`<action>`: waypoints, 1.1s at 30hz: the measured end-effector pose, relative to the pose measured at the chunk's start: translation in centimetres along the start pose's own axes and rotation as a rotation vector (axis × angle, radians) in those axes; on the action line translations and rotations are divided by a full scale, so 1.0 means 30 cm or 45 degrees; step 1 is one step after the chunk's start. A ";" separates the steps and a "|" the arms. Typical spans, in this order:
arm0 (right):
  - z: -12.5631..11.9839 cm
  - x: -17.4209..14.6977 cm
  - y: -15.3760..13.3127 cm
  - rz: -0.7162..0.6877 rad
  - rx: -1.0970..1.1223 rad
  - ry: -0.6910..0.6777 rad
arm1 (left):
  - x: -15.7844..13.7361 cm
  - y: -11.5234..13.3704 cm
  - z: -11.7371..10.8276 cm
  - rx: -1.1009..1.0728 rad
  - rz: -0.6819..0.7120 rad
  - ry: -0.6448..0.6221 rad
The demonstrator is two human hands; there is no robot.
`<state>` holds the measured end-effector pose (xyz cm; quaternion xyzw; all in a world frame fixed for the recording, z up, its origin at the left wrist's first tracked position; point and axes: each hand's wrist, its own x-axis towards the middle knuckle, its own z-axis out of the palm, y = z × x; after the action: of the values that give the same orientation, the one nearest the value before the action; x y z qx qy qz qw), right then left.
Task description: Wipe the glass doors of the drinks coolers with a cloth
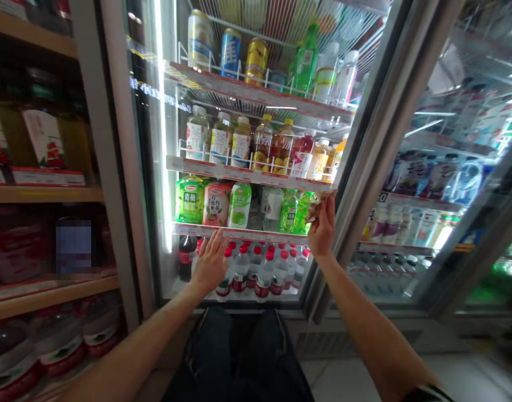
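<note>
My left hand point(213, 258) has its fingers stretched out at the price strip point(259, 234) of a lower fridge shelf, below a pink-red bottle point(216, 204). Whether the fingertips press on the strip cannot be made out. At the right end of the shelf above, my right hand point(324, 226) is closed round a crumpled brownish cloth point(314, 210), held against the upper price strip point(256, 173) near the door frame. Green bottles point(289, 211) stand just left of the cloth. A green-and-white bottle point(239, 205) stands beside the pink-red one.
Water bottles with red caps point(264, 274) fill the bottom level. Tea bottles point(220, 139) and cans point(230, 53) stand on higher shelves behind wire rails. A metal door frame point(367, 139) rises at the right. Wooden shelving point(46, 194) with bottles is on the left.
</note>
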<state>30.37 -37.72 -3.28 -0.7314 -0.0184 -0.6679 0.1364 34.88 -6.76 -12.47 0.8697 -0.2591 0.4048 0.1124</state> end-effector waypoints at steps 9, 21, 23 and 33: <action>0.221 -0.502 -0.284 0.277 -0.123 -0.090 | -0.112 0.026 0.099 -0.236 -0.079 -0.149; 0.107 -0.176 0.027 -0.386 -0.341 -0.291 | -0.118 -0.115 0.052 -0.037 -0.040 -0.087; 0.121 -0.134 0.006 -0.129 -0.370 -0.085 | -0.099 -0.120 0.033 -0.030 -0.037 -0.057; 0.125 -0.235 -0.047 -0.519 -0.290 -0.518 | 0.052 -0.102 -0.034 0.066 0.004 0.126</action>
<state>32.96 -34.43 -10.23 -0.8420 -0.1165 -0.5191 -0.0897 36.70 -4.34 -10.57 0.8508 -0.2441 0.4541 0.1020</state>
